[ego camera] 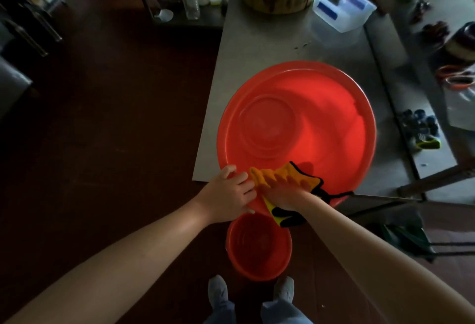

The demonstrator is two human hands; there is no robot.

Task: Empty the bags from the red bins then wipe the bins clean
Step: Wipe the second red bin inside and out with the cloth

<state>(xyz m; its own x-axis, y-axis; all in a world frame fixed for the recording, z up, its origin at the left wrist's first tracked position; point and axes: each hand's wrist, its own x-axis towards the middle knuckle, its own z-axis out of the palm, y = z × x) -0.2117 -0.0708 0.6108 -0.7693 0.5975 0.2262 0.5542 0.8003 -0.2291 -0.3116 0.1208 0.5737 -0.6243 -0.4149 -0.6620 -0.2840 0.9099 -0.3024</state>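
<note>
1. Standing open side up on the floor at your feet is the small red bin point(258, 246).
2. Your left hand point(228, 192) grips the near rim of the large red bin point(295, 128).
3. Your right hand point(285, 195), touching the left, clamps the yellow cloth point(280, 174) over that rim.
4. The large red bin rests on the grey table point(257, 48).

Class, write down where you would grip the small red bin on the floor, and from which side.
Grip the small red bin by its near rim, coming down from above: it stands upright, mouth up, and its far rim is hidden behind the large red bin.
</note>
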